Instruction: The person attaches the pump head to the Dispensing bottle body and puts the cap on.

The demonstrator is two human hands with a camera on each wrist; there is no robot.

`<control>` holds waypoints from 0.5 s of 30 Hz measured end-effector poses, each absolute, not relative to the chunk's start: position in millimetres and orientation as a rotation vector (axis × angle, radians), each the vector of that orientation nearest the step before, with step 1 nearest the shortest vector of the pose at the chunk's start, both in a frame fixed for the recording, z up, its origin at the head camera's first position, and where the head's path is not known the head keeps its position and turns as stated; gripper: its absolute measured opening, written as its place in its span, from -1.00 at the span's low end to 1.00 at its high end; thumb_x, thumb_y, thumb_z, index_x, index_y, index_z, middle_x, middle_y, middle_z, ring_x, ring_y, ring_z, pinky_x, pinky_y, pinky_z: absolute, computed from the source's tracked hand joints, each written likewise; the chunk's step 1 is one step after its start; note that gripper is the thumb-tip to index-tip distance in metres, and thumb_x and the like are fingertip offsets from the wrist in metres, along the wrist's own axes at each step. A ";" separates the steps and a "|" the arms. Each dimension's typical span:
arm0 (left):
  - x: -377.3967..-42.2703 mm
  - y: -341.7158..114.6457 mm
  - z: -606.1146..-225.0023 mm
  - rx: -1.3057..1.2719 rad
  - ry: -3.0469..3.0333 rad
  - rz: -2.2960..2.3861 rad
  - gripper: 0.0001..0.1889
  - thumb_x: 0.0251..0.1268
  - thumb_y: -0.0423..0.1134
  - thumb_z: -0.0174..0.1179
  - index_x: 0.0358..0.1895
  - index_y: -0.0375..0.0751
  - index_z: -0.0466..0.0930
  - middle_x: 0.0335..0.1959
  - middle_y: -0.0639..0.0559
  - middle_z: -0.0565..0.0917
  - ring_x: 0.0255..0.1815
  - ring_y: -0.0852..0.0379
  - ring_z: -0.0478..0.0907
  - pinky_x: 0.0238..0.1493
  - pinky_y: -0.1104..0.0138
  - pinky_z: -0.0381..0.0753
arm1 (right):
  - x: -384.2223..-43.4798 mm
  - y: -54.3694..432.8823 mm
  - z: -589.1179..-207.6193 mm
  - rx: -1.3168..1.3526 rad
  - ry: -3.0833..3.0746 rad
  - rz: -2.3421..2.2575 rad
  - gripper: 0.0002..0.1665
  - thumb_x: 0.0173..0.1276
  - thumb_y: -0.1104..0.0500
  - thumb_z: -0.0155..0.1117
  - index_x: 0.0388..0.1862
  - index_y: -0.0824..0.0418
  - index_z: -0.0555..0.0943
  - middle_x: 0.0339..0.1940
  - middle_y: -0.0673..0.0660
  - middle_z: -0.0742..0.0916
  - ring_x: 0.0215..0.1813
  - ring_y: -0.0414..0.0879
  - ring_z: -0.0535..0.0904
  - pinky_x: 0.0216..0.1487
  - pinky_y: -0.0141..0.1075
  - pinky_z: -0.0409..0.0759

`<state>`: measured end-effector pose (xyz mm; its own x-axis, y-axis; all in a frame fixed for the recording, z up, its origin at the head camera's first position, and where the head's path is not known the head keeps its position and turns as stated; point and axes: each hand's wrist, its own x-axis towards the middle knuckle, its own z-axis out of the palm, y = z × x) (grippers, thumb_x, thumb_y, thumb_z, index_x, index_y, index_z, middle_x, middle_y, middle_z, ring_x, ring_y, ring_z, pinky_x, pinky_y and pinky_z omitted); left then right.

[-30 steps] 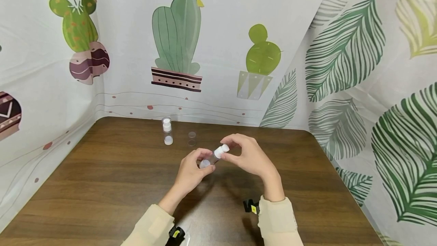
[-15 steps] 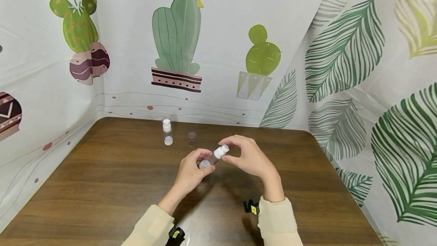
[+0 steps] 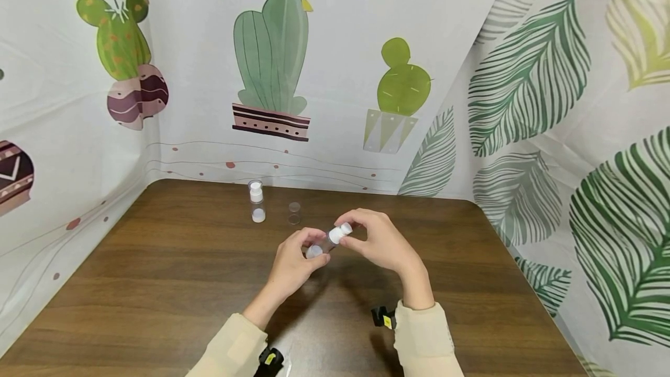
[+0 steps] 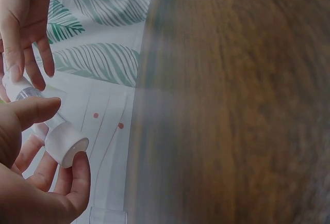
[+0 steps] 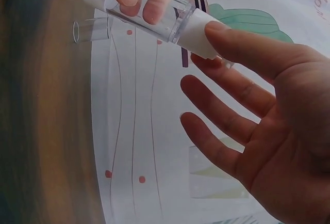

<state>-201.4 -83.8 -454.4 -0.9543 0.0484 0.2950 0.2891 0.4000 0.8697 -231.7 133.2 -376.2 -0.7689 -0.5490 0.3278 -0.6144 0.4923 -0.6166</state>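
Observation:
My left hand (image 3: 294, 260) grips a small clear pump bottle (image 5: 178, 20) round its lower body, near the white base (image 4: 64, 142). The bottle leans over the table, its white pump top (image 3: 339, 233) pointing up to the right. With thumb and index finger my right hand (image 3: 384, 243) pinches the white collar (image 5: 198, 34) of that top; its other fingers are spread away from the bottle. A loose clear cap (image 3: 295, 213) stands on the table behind the hands. Left of the cap is a second pump bottle (image 3: 257, 205), upright, with a clear cap over its pump.
The brown wooden table (image 3: 173, 290) runs back to a white cloth (image 3: 335, 63) printed with cacti and leaves, which also hangs at both sides. Black wrist cameras sit below the sleeves, the left one (image 3: 269, 361) near the table's front.
My right hand has shifted slightly at the pump top, its knuckles a little lower. My left hand and the bottle stay almost in place, and the things on the table have not moved.

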 end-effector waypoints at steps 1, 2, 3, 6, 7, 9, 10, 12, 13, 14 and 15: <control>-201.4 -83.8 -454.1 -0.294 -2.434 -1.588 -0.59 0.12 -0.33 0.59 0.04 -0.03 0.73 0.00 0.07 0.77 0.04 0.04 0.67 0.09 0.09 0.61 | -231.7 133.0 -376.4 1.029 -2.639 1.143 -0.75 0.36 0.25 0.56 -0.02 0.09 0.75 -0.13 -0.12 0.78 -0.03 -0.19 0.67 0.11 -0.19 0.64; -201.7 -83.9 -454.3 -0.296 -2.431 -1.589 -0.60 0.13 -0.33 0.59 0.04 -0.03 0.73 0.00 0.06 0.77 0.04 0.04 0.67 0.09 0.08 0.61 | -231.8 132.8 -376.5 1.026 -2.640 1.141 -0.76 0.36 0.25 0.56 -0.03 0.09 0.74 -0.14 -0.12 0.77 -0.04 -0.17 0.67 0.10 -0.19 0.64; -201.8 -84.0 -454.7 -0.298 -2.430 -1.591 -0.60 0.13 -0.32 0.59 0.04 -0.03 0.73 0.00 0.07 0.77 0.05 0.03 0.67 0.09 0.08 0.61 | -231.8 132.6 -376.6 1.023 -2.642 1.139 -0.76 0.37 0.24 0.56 -0.03 0.09 0.74 -0.15 -0.12 0.77 -0.04 -0.16 0.68 0.09 -0.19 0.64; -202.0 -84.1 -455.2 -0.307 -2.422 -1.592 -0.61 0.13 -0.31 0.59 0.04 -0.05 0.73 0.00 0.05 0.77 0.05 0.01 0.67 0.08 0.05 0.61 | -232.0 132.1 -376.8 1.010 -2.647 1.134 -0.78 0.37 0.22 0.56 -0.05 0.08 0.74 -0.17 -0.14 0.76 -0.05 -0.13 0.69 0.06 -0.20 0.63; -202.2 -84.2 -455.4 -0.308 -2.421 -1.593 -0.61 0.13 -0.31 0.59 0.04 -0.05 0.73 0.00 0.05 0.77 0.05 0.01 0.67 0.08 0.05 0.61 | -232.1 132.0 -376.8 1.006 -2.648 1.135 -0.79 0.37 0.21 0.56 -0.06 0.08 0.74 -0.18 -0.14 0.76 -0.05 -0.11 0.69 0.06 -0.20 0.63; -202.1 -84.0 -455.8 -0.308 -2.420 -1.595 -0.61 0.13 -0.31 0.60 0.03 -0.05 0.73 0.00 0.05 0.77 0.04 0.01 0.67 0.08 0.04 0.61 | -232.2 131.7 -376.9 0.991 -2.652 1.136 -0.79 0.37 0.20 0.56 -0.07 0.07 0.73 -0.20 -0.15 0.75 -0.06 -0.08 0.70 0.04 -0.20 0.63; -202.2 -83.8 -455.9 -0.308 -2.420 -1.594 -0.61 0.13 -0.31 0.60 0.03 -0.05 0.74 0.00 0.05 0.77 0.04 0.01 0.67 0.08 0.03 0.61 | -232.1 131.6 -376.9 0.983 -2.652 1.136 -0.80 0.37 0.19 0.56 -0.08 0.07 0.73 -0.21 -0.15 0.75 -0.06 -0.06 0.71 0.03 -0.20 0.63; -201.8 -83.8 -455.9 -0.313 -2.418 -1.593 -0.61 0.12 -0.30 0.60 0.03 -0.05 0.74 0.00 0.05 0.77 0.04 0.02 0.67 0.09 0.03 0.61 | -231.7 131.2 -376.6 0.963 -2.658 1.133 -0.81 0.37 0.18 0.56 -0.09 0.06 0.73 -0.23 -0.15 0.75 -0.08 -0.07 0.71 0.00 -0.20 0.62; -202.2 -83.8 -456.3 -0.313 -2.420 -1.592 -0.61 0.12 -0.30 0.60 0.03 -0.05 0.74 -0.01 0.05 0.77 0.04 0.01 0.67 0.10 0.02 0.61 | -231.6 130.9 -376.6 0.953 -2.661 1.130 -0.82 0.37 0.17 0.56 -0.10 0.06 0.73 -0.24 -0.16 0.75 -0.10 -0.09 0.71 -0.01 -0.21 0.62; -201.8 -83.7 -455.8 -0.317 -2.417 -1.592 -0.61 0.11 -0.29 0.60 0.03 -0.05 0.74 -0.01 0.06 0.77 0.04 0.01 0.67 0.10 0.02 0.62 | -231.5 130.6 -376.4 0.942 -2.663 1.125 -0.82 0.37 0.15 0.56 -0.11 0.05 0.73 -0.25 -0.16 0.75 -0.12 -0.12 0.70 -0.03 -0.21 0.62; -201.5 -83.7 -455.4 -0.322 -2.415 -1.591 -0.61 0.11 -0.29 0.60 0.03 -0.06 0.74 0.00 0.05 0.77 0.04 0.01 0.67 0.10 0.01 0.62 | -231.4 130.2 -376.3 0.934 -2.665 1.121 -0.82 0.37 0.14 0.56 -0.12 0.05 0.73 -0.26 -0.16 0.75 -0.13 -0.14 0.70 -0.04 -0.21 0.62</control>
